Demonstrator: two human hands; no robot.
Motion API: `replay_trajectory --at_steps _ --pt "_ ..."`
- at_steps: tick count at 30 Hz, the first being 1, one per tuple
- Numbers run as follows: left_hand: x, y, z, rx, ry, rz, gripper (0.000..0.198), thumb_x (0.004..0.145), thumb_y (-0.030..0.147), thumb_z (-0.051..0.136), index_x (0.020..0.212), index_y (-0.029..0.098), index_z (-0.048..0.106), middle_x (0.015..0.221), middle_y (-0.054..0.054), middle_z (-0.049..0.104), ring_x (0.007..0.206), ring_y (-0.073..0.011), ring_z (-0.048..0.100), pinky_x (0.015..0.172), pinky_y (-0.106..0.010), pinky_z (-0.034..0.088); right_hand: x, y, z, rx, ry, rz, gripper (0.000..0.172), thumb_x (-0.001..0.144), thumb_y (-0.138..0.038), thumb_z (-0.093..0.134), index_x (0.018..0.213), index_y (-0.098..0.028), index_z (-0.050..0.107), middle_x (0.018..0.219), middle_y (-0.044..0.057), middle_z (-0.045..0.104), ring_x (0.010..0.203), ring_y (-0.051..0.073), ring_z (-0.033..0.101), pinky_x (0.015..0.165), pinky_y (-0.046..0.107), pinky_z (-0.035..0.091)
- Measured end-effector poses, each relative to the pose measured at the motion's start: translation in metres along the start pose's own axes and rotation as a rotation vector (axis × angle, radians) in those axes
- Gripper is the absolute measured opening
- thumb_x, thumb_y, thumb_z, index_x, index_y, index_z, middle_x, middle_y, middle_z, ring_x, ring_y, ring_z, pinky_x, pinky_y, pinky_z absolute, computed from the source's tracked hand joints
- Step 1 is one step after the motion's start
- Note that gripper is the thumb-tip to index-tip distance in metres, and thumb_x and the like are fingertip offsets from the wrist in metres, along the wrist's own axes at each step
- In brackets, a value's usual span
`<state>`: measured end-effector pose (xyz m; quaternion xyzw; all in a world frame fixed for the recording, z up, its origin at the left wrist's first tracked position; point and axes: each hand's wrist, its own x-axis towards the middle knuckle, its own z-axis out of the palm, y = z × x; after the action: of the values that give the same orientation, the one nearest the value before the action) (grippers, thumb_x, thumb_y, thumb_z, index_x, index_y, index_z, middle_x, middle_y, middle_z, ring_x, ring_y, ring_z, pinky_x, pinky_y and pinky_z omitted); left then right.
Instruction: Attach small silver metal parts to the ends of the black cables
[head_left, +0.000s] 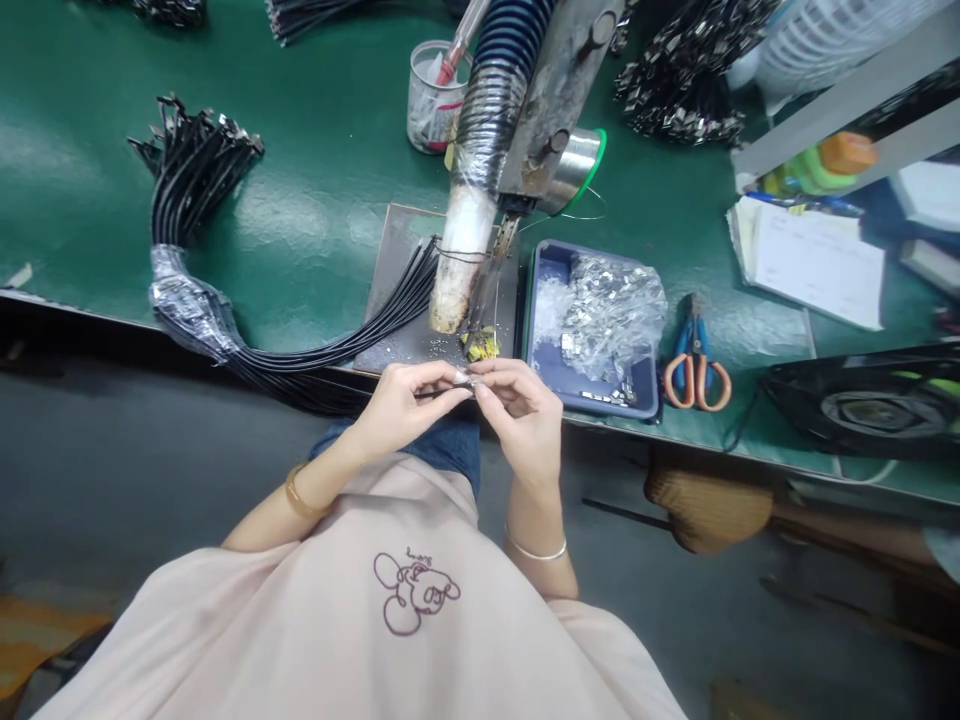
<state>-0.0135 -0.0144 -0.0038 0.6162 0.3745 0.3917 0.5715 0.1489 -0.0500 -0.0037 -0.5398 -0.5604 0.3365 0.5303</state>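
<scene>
Left hand [405, 405] and right hand [521, 405] meet at the near edge of the counter [315, 200], fingertips almost touching; both drawn into a fine pinch, thumb against forefinger, with a small piece [466, 381] between them; dark and bright bits show there, but too small to tell which hand bears which bit.

Step in hand, as I judge it: close two-handed fitting or lining-up at the fingertips; next move seems to call for a steady pinch, wrists quiet, the piece kept true before either hand lets go; a slip would likely drop it over the edge.

Just beyond the hands, a yellow lump [481, 344] on the grey plate [397, 235]; above it the hose [491, 110] and the metal arm [559, 90], thin prongs pointing down; spool [574, 170] beside the arm.

Cables [322, 355] curve in from the left, free ends over the plate, some strands sagging past the counter's edge; clear wrap [187, 300] binds them farther left.

Right of the plate, the blue tray [546, 358] with a bag [611, 310] of bright bits, within easy reach; cutters [697, 360] lie just beside it, untouched.
</scene>
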Motion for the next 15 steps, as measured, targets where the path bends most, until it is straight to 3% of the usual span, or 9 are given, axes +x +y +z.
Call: replay_trajectory --at_steps 4,9,15 --pt "-0.003 0.003 -0.001 0.114 0.015 0.069 0.017 0.089 0.027 0.066 0.078 0.016 0.072 0.076 -0.004 0.073 0.069 -0.0144 0.063 0.07 -0.024 0.049 -0.002 -0.002 0.0 -0.016 -0.009 -0.005 0.008 0.085 -0.023 0.067 0.078 -0.023 0.069 0.096 0.004 0.074 0.086 0.018 0.075 0.074 0.032 0.064" --pt "-0.004 0.009 -0.005 0.082 -0.121 -0.022 0.036 0.096 0.031 0.054 0.064 0.016 0.059 0.057 0.002 0.055 0.054 -0.0092 0.047 0.057 -0.022 0.04 -0.011 -0.008 0.006 -0.155 0.069 -0.085 0.008 0.087 -0.021 0.067 0.08 -0.024 0.07 0.097 0.004 0.074 0.091 0.02 0.075 0.077 0.035 0.064" --pt "-0.004 0.008 -0.007 0.028 -0.09 0.0 0.026 0.093 0.028 0.057 0.071 0.015 0.063 0.058 0.003 0.055 0.053 -0.008 0.046 0.056 -0.02 0.039 -0.011 -0.007 0.01 -0.077 0.084 -0.065 0.007 0.087 -0.021 0.068 0.081 -0.023 0.071 0.094 0.003 0.074 0.086 0.018 0.076 0.074 0.031 0.064"
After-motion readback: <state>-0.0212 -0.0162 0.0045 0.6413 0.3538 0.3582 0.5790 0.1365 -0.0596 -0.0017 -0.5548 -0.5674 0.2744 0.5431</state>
